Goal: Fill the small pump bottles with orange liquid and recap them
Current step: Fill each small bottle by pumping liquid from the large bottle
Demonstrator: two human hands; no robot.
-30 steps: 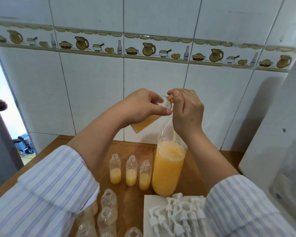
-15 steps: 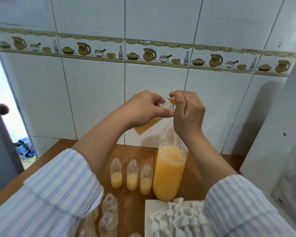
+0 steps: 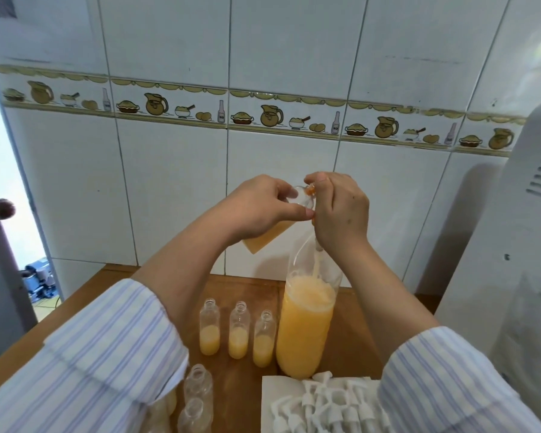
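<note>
My left hand (image 3: 260, 207) grips a small clear bottle (image 3: 267, 239) tilted mouth-down, with orange liquid still in its lower end. Its mouth meets the neck of the large bottle (image 3: 305, 326), and my right hand (image 3: 341, 210) grips that neck. A thin orange stream runs down inside the large bottle onto foamy liquid. Three uncapped small bottles (image 3: 239, 331) stand in a row left of it, each about a third full. Empty small bottles (image 3: 198, 385) stand nearer me, partly hidden by my left sleeve. White pump caps (image 3: 325, 407) lie in a heap at the front.
The pump caps rest on a white paper sheet (image 3: 272, 389) on the wooden table (image 3: 350, 339). A tiled wall stands close behind. A big white appliance (image 3: 512, 276) fills the right side. An open doorway (image 3: 0, 214) is at the left.
Both hands keep the same hold. The stream keeps running into the large bottle. The view has tipped slightly, so the table items sit lower in frame.
</note>
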